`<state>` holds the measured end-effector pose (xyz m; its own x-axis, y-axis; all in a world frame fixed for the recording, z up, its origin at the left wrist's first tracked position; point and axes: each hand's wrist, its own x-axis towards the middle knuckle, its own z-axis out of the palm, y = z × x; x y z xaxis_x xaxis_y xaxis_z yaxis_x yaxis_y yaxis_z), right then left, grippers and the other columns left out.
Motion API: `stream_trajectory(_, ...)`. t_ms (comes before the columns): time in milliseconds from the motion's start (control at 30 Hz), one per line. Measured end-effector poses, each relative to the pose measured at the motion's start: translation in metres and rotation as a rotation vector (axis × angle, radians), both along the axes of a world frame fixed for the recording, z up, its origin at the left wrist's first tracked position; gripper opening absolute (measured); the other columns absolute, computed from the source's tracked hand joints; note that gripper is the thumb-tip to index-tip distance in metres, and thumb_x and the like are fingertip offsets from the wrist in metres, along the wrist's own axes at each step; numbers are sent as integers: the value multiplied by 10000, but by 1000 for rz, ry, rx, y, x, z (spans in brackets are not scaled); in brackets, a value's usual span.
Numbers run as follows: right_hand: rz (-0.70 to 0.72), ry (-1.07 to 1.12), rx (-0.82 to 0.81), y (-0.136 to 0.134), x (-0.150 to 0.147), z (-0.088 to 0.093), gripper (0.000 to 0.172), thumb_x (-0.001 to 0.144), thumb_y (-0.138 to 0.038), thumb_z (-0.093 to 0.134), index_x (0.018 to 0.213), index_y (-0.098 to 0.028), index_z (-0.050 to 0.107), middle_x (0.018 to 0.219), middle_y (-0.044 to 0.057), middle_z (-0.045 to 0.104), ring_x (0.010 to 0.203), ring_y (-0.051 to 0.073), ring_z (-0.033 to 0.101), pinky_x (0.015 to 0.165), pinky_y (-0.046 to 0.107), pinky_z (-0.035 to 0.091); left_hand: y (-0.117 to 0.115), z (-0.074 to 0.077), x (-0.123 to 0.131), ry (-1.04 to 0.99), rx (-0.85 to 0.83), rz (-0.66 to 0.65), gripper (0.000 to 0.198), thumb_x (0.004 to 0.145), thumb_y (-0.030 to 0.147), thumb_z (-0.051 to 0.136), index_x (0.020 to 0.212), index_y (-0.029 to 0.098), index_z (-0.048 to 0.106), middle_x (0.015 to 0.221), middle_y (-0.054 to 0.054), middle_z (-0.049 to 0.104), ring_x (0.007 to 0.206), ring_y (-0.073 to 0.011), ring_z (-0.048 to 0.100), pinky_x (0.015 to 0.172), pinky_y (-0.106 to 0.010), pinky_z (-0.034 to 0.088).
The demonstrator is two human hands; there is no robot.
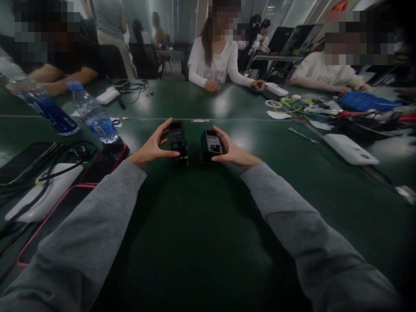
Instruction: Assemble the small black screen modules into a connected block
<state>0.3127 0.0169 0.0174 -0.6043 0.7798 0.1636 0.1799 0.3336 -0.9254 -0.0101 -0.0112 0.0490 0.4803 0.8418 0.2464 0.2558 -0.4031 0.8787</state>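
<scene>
Two small black box-shaped parts are side by side in front of me, a narrow gap between them. My left hand (151, 148) grips the left black box-shaped part (177, 135), thumb at its near side and fingers at its far side. This part has a stepped shape with dark recesses. In the same kind of hold, my right hand (234, 152) has the right black box-shaped part (209, 143), which shows a grey top face with dark openings. Whether either part rests on the green table (198, 225) or is slightly above it, I cannot tell.
Left of me are two water bottles (97, 117), phones (105, 160), a white power bank (45, 190) and cables. To the right lie a wrench (303, 135), a white device (351, 148), tangled wires and a blue tray (367, 102). Several people sit around the table.
</scene>
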Motion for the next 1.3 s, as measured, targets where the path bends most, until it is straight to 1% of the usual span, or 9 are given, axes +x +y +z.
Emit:
stream_trajectory(67, -19, -10, 18, -1, 6, 9, 1281, 618, -566, 837, 1548, -427, -32, 1625, -4, 98, 1494, 331, 74, 1222, 554, 61, -2, 9, -8, 4, 22, 18, 1176, 658, 457, 829, 1555, 406, 70, 1657, -17, 129, 1505, -380, 140, 1209, -593, 155)
stream_trajectory(133, -43, -9, 36, -2, 14, 16, 1266, 630, -574, 826, 1545, -436, -38, 1626, -21, 84, 1495, 332, 62, 1224, 554, 76, -2, 9, -19, 13, 22, 26, 1185, 637, 446, 846, 1553, 407, 96, 1656, -13, 136, 1504, -391, 133, 1213, -596, 144)
stream_trajectory(233, -59, 8, 51, -1, 30, 19, 1236, 635, -509, 843, 1552, -413, 21, 1621, -6, 112, 1492, 328, 96, 1223, 549, 113, 1, -5, -38, 29, -14, 30, 1196, 607, 395, 866, 1556, 377, 137, 1651, -50, 158, 1503, -396, 134, 1208, -609, 139)
stream_trajectory(367, -47, -27, 13, 6, 52, 4, 1227, 615, -412, 875, 1556, -374, 89, 1611, 40, 154, 1481, 326, 162, 1218, 551, 147, 5, -31, -51, 54, -83, 60, 1192, 598, 315, 851, 1561, 314, 148, 1635, -120, 185, 1505, -398, 121, 1163, -679, 115)
stream_trajectory(433, -41, -77, -7, 8, 58, -7, 1245, 601, -395, 885, 1559, -353, 91, 1605, 66, 176, 1477, 329, 182, 1217, 560, 142, 4, -38, -49, 65, -103, 48, 1190, 600, 285, 842, 1566, 278, 146, 1629, -148, 188, 1505, -373, 158, 1184, -634, 125)
stream_trajectory(533, -4, -144, -14, 8, 56, -15, 1245, 598, -372, 889, 1568, -300, 112, 1592, 100, 222, 1478, 328, 187, 1227, 547, 99, 2, -41, -43, 88, -116, 20, 1182, 616, 277, 833, 1568, 252, 133, 1631, -161, 171, 1506, -348, 177, 1202, -587, 147)
stream_trajectory(700, 28, -154, -20, 10, 40, -15, 1201, 622, -345, 881, 1570, -268, 149, 1592, 107, 238, 1477, 315, 196, 1236, 523, 84, 3, -43, -35, 102, -118, -1, 1151, 657, 299, 818, 1569, 257, 116, 1637, -168, 143, 1512, -345, 153, 1196, -599, 149)
stream_trajectory(1000, 41, -163, 2, 14, 24, -17, 1182, 616, -384, 881, 1566, -298, 183, 1583, 84, 268, 1469, 340, 209, 1234, 547, 87, 10, -48, -21, 136, -105, -17, 1121, 671, 337, 820, 1564, 288, 144, 1616, -148, 222, 1492, -360, 225, 1187, -619, 204)
stream_trajectory(1300, 43, -243, 45, 12, 23, -17, 1181, 645, -459, 857, 1570, -320, 136, 1597, 66, 232, 1466, 338, 218, 1226, 562, 134, 14, -55, -27, 205, 10, -27, 1115, 690, 419, 811, 1565, 314, 129, 1589, -159, 266, 1456, -400, 298, 1124, -687, 278)
